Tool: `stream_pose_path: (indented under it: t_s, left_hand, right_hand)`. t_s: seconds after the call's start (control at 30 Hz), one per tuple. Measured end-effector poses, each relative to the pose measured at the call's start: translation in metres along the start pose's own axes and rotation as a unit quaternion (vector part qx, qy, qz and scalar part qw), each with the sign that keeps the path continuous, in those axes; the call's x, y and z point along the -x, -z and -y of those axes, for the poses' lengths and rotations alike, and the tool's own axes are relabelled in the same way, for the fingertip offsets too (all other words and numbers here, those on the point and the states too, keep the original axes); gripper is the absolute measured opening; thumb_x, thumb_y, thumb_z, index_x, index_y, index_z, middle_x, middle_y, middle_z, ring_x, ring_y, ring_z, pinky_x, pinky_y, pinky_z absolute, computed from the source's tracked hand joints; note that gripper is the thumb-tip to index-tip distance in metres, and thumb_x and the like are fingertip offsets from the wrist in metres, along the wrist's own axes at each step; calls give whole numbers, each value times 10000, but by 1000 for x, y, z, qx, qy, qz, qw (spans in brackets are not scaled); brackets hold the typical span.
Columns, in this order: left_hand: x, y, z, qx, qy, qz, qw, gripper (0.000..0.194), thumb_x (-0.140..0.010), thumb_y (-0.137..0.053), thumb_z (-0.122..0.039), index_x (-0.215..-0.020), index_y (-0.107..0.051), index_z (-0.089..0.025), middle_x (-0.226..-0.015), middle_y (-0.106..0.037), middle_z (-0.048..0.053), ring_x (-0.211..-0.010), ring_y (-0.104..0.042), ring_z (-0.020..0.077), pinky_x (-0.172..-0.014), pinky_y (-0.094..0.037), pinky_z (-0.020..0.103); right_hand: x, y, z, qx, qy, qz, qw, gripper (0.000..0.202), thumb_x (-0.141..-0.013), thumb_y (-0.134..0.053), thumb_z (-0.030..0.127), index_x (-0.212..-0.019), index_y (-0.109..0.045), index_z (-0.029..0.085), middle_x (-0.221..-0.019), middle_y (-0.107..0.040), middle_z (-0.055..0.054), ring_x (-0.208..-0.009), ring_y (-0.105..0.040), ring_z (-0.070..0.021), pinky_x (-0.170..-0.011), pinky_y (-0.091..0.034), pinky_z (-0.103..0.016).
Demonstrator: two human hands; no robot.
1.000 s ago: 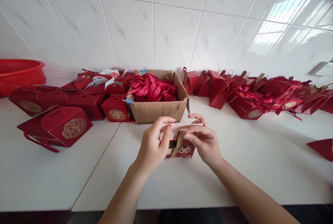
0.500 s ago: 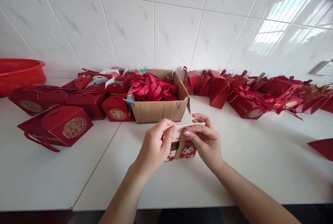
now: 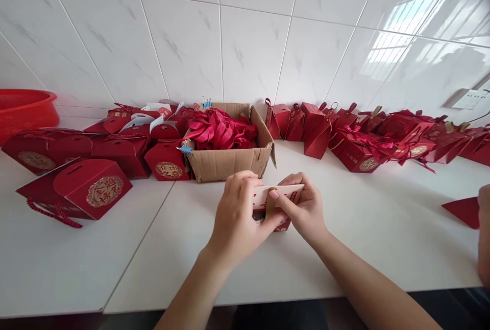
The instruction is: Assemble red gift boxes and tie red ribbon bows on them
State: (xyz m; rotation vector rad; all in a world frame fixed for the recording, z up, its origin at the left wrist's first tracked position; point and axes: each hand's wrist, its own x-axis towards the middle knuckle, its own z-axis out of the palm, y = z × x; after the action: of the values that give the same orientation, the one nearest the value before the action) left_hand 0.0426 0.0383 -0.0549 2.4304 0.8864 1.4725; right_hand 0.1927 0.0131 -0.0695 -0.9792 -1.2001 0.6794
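One patterned package [image 3: 261,197], one cardboard box [image 3: 229,164], two blue clips [image 3: 206,103], one red basin [image 3: 28,113], red gift boxes [image 3: 82,187] beyond clear count

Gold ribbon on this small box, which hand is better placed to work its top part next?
Probably your right hand: its thumb presses the ribbon near the box's top edge, while your left hand's thumb lies lower down.

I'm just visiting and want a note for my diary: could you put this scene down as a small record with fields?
left hand: grips small printed box
right hand: grips the same box, thumb on gold ribbon
behind hands: cardboard carton of red ribbons
left side: red gift boxes, red basin
right side: more red boxes
right edge: another person's hand by a red pointed piece
surface: white table
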Motion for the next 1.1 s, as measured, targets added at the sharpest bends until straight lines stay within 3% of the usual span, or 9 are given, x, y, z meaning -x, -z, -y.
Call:
stream_pose_path:
  t_s: [0.13,0.27,0.4,0.5,0.67,0.77,0.83,0.97,1.1]
  left_hand:
    - [-1,6,3,-23,23,23,999,314,-808,-644,-251,-1049,-444,-228,-997,-603,71,-892,-621,207,-733,-513,311]
    - [-3,37,7,-55,63,77,994,397,-781,-670,-294,-1121,-472,-239,-1010,-656,42,-860,-649,189,-710,-514,284]
    - [-4,73,8,-109,81,152,979,146,-807,-633,-368,-765,-563,-248,-675,-612,-34,-527,-552,131,-476,-418,243]
    - [-1,92,5,-85,45,175,980,161,-836,-598,-320,-704,-547,-245,-692,-606,-16,-602,-581,142,-515,-457,231]
    - [3,105,-8,-65,7,153,986,91,-873,-565,-275,-786,-553,-252,-636,-608,-36,-484,-544,104,-427,-446,201]
    - [2,108,-13,-32,-13,51,998,82,-797,-692,-264,-797,-611,-273,-636,-657,-54,-493,-583,103,-472,-510,206]
    - [1,111,-12,39,-6,-10,999,207,-709,-779,-223,-859,-653,-288,-678,-693,-48,-542,-635,128,-525,-571,238]
    - [-2,116,-5,230,-8,3,973,414,-707,-737,-92,-1080,-656,-253,-691,-704,-24,-573,-686,163,-528,-625,269]
    - [-5,105,-6,364,32,-38,930,411,-695,-693,44,-981,-600,-236,-931,-692,-21,-594,-701,116,-557,-611,207]
  right_hand:
    - [1,1,2,8,58,6,998,257,-745,-739,290,-765,-493,220,-687,-613,13,-574,-578,-116,-476,-465,-231]
    - [2,2,3,44,173,29,984,230,-744,-717,159,-783,-501,226,-725,-622,-5,-632,-608,-141,-509,-485,-256]
    - [2,5,7,93,305,49,946,285,-705,-723,70,-839,-526,225,-739,-619,-24,-651,-616,-166,-553,-514,-310]
    - [3,7,9,117,359,62,924,313,-687,-734,66,-874,-540,225,-739,-626,-36,-635,-611,-177,-552,-515,-339]
    - [5,5,12,125,367,86,918,303,-692,-726,80,-885,-544,224,-705,-615,-28,-602,-603,-176,-528,-495,-337]
    - [7,4,15,117,383,111,910,300,-689,-727,77,-884,-545,215,-676,-599,-19,-589,-612,-179,-518,-486,-334]
    - [9,3,18,103,385,120,909,291,-698,-721,74,-886,-545,210,-673,-600,-20,-595,-621,-183,-516,-485,-333]
    - [9,3,20,87,394,110,908,278,-700,-712,54,-881,-550,189,-686,-604,-26,-597,-618,-177,-512,-482,-325]
    - [9,2,19,84,413,106,901,243,-703,-706,53,-856,-554,164,-674,-603,-37,-591,-618,-178,-510,-483,-325]
